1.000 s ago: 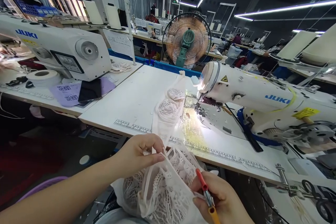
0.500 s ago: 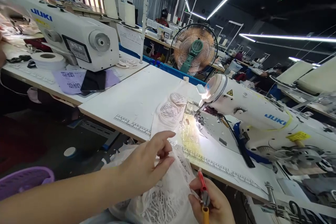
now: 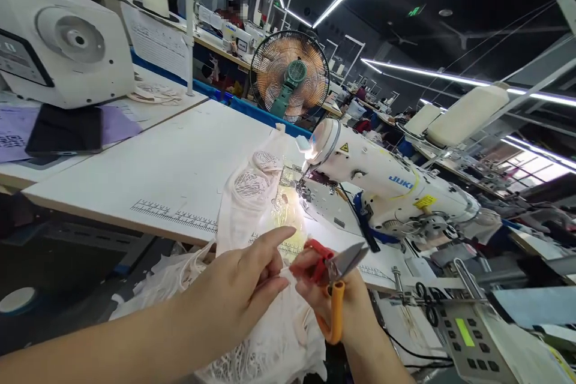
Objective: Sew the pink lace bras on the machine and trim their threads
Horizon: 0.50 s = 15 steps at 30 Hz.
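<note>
My left hand [image 3: 252, 282] pinches the upper edge of a white lace garment [image 3: 252, 354] that hangs over my lap, its index finger stretched out above the pinch. Close by on the right, my right hand [image 3: 355, 312] holds scissors [image 3: 347, 261] with one red and one orange handle. Their blades point up and to the right, away from the cloth. The right fingertips meet near the garment's edge; whether they grip it too is hard to see. Beyond the hands, a white lace bra [image 3: 252, 185] lies on the table beside the sewing machine's needle area.
A lit JUKI sewing machine [image 3: 373, 171] stands on the white table [image 3: 180, 156], which has printed ruler marks along its front edge. At left are another machine [image 3: 72, 42] and a black phone [image 3: 65, 129]. A fan [image 3: 290, 75] stands behind; a control panel [image 3: 472, 336] sits lower right.
The view has swung right. My right hand has come up beside the left, and the scissors have turned so their blades point up and right. The left hand keeps its pinch on the garment.
</note>
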{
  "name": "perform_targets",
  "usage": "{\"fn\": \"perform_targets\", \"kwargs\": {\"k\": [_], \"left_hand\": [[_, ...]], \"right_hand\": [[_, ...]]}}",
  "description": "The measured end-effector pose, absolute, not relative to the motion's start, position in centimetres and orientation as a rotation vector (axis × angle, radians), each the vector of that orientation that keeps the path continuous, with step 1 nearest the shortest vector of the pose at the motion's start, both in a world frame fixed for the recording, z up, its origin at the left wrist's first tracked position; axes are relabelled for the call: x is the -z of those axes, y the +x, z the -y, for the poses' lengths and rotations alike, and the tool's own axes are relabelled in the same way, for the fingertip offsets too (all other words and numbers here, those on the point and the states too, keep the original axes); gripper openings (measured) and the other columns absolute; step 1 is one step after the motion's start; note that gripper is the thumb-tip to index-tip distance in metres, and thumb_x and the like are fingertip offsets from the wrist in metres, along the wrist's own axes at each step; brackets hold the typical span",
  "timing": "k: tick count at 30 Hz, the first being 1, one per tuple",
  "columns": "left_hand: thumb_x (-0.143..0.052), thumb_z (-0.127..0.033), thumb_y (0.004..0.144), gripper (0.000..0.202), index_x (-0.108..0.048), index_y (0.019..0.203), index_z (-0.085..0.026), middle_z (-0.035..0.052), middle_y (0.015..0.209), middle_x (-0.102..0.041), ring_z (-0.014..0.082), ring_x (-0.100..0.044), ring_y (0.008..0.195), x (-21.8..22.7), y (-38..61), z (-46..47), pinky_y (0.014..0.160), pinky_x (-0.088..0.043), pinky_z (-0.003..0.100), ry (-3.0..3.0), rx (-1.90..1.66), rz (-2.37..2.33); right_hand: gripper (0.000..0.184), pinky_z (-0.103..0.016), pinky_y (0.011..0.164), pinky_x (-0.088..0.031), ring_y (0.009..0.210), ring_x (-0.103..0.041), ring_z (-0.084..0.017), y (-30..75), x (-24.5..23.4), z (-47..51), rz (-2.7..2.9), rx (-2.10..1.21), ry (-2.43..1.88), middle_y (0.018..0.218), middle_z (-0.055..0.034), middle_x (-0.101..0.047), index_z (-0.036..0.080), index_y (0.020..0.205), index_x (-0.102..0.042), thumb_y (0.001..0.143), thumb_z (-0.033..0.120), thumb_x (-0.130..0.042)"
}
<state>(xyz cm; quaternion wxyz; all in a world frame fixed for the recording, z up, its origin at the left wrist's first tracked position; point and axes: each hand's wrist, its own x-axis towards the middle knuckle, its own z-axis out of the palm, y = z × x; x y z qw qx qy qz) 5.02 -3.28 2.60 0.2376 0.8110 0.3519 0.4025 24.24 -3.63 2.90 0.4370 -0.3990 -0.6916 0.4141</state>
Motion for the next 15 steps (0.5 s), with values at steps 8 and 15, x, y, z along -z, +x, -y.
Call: {"fn": "perform_targets", "kwargs": {"k": [8, 15], "left_hand": [[-0.051, -0.023, 0.084, 0.037, -0.038, 0.118, -0.028, -0.005, 0.078, -0.065, 0.0141, -0.063, 0.068, -2.1, 5.3, 3.1, 0.062, -0.045, 0.023, 2.153, -1.214, -1.054], [-0.044, -0.031, 0.082, 0.016, -0.054, 0.073, -0.022, -0.0029, 0.06, -0.054, 0.0139, -0.05, 0.054, -1.9, 5.9, 3.2, 0.053, -0.038, 0.025, 1.848, -1.045, -1.161]], "right_hand": [[0.01, -0.027, 0.056, -0.043, 0.056, -0.047, -0.012, 21.8, -4.2, 2.5, 1.637, -1.079, -0.994, 0.065, 0.0027, -0.052, 0.022, 0.072, -0.052, 0.075, 0.022, -0.061], [0.015, -0.027, 0.062, -0.046, 0.063, -0.051, -0.013, 19.8, -1.6, 2.4, 1.448, -0.899, -0.959, 0.07, 0.0007, -0.052, 0.023, 0.077, -0.048, 0.081, 0.034, -0.058]]}}
